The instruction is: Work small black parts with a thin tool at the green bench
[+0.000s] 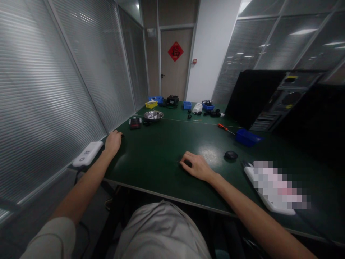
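Note:
My left hand [113, 142] rests at the left edge of the green table, fingers curled, with a small dark thing [122, 135] showing at its fingertips. What that thing is I cannot make out. On the near middle of the table lies my right hand [196, 166], its thumb and fingers pinched together. A thin pale tip [178, 162] sticks out to the left of the pinch, and a dark patch shows under the curled fingers. The kind of thing held there is too small to tell. To the right of this hand sits a black computer mouse [231, 155].
A blue tray [246, 138] and an orange-handled screwdriver [225, 128] lie to the right, before a black computer case [256, 93]. White devices stand at both sides [88, 154]. Farther back are a metal dish [153, 115], a dark box [135, 123] and a yellow tray [151, 104].

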The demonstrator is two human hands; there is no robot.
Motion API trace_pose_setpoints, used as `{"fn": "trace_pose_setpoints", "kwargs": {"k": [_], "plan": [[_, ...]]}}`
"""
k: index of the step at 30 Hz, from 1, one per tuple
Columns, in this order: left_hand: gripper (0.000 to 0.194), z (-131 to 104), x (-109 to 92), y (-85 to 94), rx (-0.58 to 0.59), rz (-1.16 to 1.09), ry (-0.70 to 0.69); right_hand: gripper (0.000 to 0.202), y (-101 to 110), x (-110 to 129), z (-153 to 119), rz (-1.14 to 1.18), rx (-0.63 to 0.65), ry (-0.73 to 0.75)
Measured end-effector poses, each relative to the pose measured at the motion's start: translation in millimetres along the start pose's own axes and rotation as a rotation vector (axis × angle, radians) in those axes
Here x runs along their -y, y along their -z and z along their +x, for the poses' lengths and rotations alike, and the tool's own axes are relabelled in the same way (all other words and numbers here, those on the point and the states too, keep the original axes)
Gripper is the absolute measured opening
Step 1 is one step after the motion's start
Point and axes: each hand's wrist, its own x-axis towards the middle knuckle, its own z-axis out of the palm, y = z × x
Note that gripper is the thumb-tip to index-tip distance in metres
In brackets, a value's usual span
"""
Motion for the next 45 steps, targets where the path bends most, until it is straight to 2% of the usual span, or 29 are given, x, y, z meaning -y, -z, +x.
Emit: {"fn": "trace_pose_setpoints", "kwargs": {"k": [15,22,28,34,41,43,45], "plan": [[0.033,0,3,-9.8,-0.036,-0.041,0.024,0.009,0,2,0,-0.02,-0.016,0.004],[0.032,1,1,-4.1,-0.018,-0.009,0.029,0.01,-1,-1,0,-0.008,-0.013,0.005],[0.041,-2,-6,3.2,0.047,0.005,0.016,0.011,0,0,0,-0.019,-0.015,-0.009],[0.039,-2,-13,11.5,0.059,-0.002,0.05,0.012,1,2,0,-0.038,-0.015,-0.02],[0.039,-1,-13,12.1,0.044,-0.068,0.015,0.009,1,2,0,-0.017,-0.015,-0.016],[0.037,1,-20,13.5,0.038,-0.126,-0.038,0.01,1,2,0,-0.018,-0.01,-0.026],[0.033,1,-37,18.0,0.052,-0.249,-0.159,0.01,1,2,0,-0.022,-0.014,-0.038]]}}
